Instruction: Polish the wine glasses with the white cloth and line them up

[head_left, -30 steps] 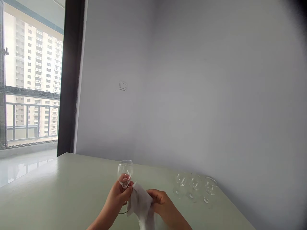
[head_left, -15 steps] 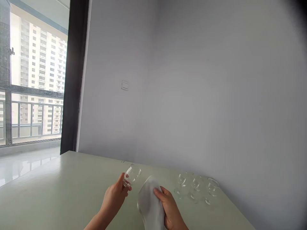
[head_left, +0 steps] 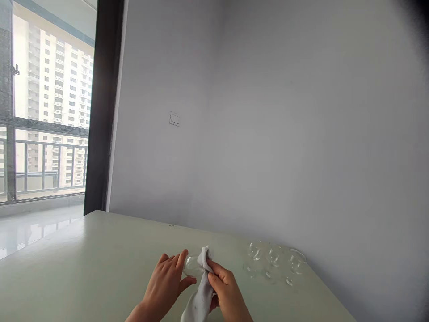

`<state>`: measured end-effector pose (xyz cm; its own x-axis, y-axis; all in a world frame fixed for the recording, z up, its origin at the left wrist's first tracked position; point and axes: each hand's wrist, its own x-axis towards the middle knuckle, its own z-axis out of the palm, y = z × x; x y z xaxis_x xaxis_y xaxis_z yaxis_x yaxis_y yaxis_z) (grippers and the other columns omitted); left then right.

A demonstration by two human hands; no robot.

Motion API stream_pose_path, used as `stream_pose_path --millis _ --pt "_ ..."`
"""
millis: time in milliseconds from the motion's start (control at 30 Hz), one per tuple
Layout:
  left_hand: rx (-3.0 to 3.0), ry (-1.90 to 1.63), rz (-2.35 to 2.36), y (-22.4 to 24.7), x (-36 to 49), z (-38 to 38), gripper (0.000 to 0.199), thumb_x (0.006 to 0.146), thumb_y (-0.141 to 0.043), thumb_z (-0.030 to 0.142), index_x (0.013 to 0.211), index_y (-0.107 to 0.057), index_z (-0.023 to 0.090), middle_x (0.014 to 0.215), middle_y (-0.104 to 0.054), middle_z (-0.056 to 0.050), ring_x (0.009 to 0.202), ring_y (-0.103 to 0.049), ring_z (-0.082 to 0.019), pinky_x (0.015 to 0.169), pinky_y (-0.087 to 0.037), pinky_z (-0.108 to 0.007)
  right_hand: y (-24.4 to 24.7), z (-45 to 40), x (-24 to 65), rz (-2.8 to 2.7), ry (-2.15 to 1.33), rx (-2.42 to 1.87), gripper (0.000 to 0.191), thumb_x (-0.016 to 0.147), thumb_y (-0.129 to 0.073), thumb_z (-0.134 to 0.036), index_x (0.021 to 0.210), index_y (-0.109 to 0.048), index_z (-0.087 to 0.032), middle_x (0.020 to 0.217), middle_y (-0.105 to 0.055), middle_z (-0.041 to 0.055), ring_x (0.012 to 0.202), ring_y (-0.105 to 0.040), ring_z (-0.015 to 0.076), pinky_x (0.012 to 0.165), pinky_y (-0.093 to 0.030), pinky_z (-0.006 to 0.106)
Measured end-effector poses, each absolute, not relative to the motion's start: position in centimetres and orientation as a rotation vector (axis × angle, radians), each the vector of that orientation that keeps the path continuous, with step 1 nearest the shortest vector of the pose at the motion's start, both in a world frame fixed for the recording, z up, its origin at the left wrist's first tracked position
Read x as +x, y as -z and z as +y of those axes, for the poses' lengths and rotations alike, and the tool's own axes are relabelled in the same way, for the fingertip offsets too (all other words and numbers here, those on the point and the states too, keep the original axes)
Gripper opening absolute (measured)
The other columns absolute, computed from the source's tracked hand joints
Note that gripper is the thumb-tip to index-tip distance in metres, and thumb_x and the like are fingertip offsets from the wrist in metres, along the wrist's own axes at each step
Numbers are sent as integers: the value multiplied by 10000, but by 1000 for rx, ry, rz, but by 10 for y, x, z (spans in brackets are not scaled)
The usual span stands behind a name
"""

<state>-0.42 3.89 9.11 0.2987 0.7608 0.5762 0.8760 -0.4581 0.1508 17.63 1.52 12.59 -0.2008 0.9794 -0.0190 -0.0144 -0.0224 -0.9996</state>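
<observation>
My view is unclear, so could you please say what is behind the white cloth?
Part of a clear drinking glass shows between the left hand and the white cloth. Its covered end cannot be seen, so it could be rim or foot.

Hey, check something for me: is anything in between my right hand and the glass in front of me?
Yes, the white cloth. Your right hand grips it, and its bunched upper part hides the right end of the glass.
</observation>
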Motion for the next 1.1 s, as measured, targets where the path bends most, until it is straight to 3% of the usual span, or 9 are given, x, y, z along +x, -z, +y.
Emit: stream_pose_path --millis 167,300,467,600,700,800,900,1000,1100 --pt "-2364 772 -1424 -92 -6 39 531 715 -717 390 1140 -462 198 852 -683 -32 784 -654 -218 809 -421 -391 -119 21 186 -1572 -1584 -1032 455 730 -434 -222 1157 -564 -135 533 -533 -37 352 -493 94 334 -392 178" --pt "-2427 738 -1260 -84 1 40 641 668 -750 414 1176 -435 185 868 -680 -40 779 -651 -220 810 -436 -396 -120 15 192 -1548 -1712 -921 425 712 -505 -163 1128 -592 -154 639 -586 -30 405 -484 45 400 -399 140" --pt "-2469 681 -1298 -89 7 36 612 675 -759 341 1161 -447 140 876 -674 -53 764 -636 -225 775 -459 -415 -115 15 182 -1397 -1766 -949 454 725 -555 -227 1167 -551 -124 635 -626 -8 384 -547 92 349 -389 168" --pt "-2341 693 -1274 -101 5 31 648 645 -788 253 1197 -456 175 924 -655 -41 853 -614 -229 930 -381 -491 -107 27 180 -1114 -1836 -809 355 695 -632 -278 991 -612 -83 523 -580 -24 326 -506 84 287 -354 158" --pt "-2278 713 -1154 -104 1 30 522 717 -721 191 1183 -487 219 914 -659 -15 809 -610 -200 978 -318 -512 -107 31 183 -903 -1852 -749 269 693 -663 -301 864 -621 -98 449 -531 -50 289 -420 40 274 -298 128" --pt "-2338 824 -1085 -105 -4 33 429 791 -646 308 1186 -500 231 842 -676 -4 710 -606 -181 882 -387 -436 -119 23 186 -1068 -1838 -696 320 695 -666 -352 886 -612 -102 516 -556 -37 291 -452 52 275 -306 149" --pt "-2546 951 -1201 -113 -12 33 466 792 -570 499 1167 -537 224 723 -672 -3 641 -589 -180 712 -420 -332 -136 7 188 -1352 -1688 -901 363 675 -646 -263 1004 -586 -124 595 -572 -42 336 -506 83 343 -386 191" --pt "-2995 996 -1452 -129 -22 30 396 797 -512 567 963 -646 233 637 -640 3 578 -560 -153 570 -387 -249 -147 -7 188 -1594 -1493 -1160 386 632 -628 -133 1016 -614 -166 627 -572 -51 472 -543 92 470 -421 203" --pt "-3549 811 -1638 -144 -29 25 424 808 -479 581 798 -663 200 589 -602 4 493 -520 -123 446 -329 -206 -142 -9 186 -1713 -1469 -1096 332 576 -672 -92 898 -666 -170 719 -620 -22 679 -593 132 580 -433 201"
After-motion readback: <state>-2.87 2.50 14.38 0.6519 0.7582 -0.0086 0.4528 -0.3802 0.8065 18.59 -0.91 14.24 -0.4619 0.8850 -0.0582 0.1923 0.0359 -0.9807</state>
